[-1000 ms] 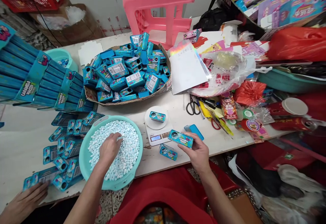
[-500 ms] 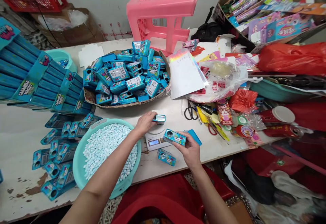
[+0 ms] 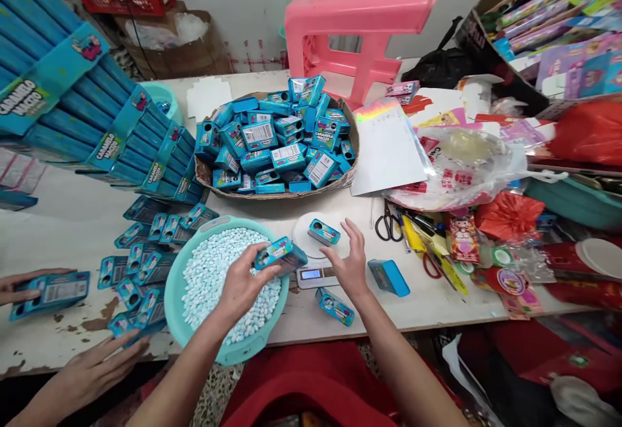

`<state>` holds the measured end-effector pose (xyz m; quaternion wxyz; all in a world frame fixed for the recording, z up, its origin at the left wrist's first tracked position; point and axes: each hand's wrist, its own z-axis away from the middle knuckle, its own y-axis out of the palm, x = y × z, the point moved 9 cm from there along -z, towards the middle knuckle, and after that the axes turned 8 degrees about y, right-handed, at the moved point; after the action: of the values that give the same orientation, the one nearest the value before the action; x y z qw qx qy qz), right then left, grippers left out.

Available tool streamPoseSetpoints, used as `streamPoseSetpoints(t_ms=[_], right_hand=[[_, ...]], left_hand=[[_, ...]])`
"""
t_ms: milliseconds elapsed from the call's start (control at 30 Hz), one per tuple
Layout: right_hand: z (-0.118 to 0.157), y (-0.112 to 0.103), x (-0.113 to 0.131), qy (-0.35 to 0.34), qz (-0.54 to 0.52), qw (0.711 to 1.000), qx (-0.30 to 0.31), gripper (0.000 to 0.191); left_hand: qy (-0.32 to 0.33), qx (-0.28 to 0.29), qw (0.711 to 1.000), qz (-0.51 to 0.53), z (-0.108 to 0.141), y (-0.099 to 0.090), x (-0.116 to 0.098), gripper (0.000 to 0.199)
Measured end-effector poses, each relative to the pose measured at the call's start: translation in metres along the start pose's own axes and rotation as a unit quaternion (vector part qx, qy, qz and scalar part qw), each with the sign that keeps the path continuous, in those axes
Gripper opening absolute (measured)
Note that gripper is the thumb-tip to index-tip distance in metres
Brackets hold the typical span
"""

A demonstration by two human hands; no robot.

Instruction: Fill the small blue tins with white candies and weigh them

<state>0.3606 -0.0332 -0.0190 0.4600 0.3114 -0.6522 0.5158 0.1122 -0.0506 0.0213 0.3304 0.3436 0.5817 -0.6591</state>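
My left hand grips a blue candy box over the right part of the turquoise bowl, which is full of pale blue candies. On the round plate of the small white scale lies another blue box, its round hole facing up. Just right of that box is my right hand, fingers apart and holding nothing. In front of the scale rests one more box, and a further blue box lies to the right.
A co-worker's hands reach in at left, one on a blue box, beside several boxes. Behind are a cardboard tray heaped with boxes, tall blue display packs and a pink stool. Scissors lie right.
My left hand has moved its box from above the scale to over the bowl. My right hand has let go of its box, now on the scale. A co-worker's hands have appeared at left.
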Motion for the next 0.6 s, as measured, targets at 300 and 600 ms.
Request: streamPoseSetpoints(t_ms=[300, 600], right_hand=[[0.06, 0.027, 0.051, 0.069, 0.046, 0.973, 0.214, 0.039], [0.06, 0.024, 0.038, 0.058, 0.075, 0.981, 0.168, 0.04]], left_hand=[[-0.157, -0.033, 0.834, 0.528, 0.022, 0.058, 0.009, 0.047], [-0.24, -0.064, 0.756, 0.605, 0.017, 0.078, 0.025, 0.02]])
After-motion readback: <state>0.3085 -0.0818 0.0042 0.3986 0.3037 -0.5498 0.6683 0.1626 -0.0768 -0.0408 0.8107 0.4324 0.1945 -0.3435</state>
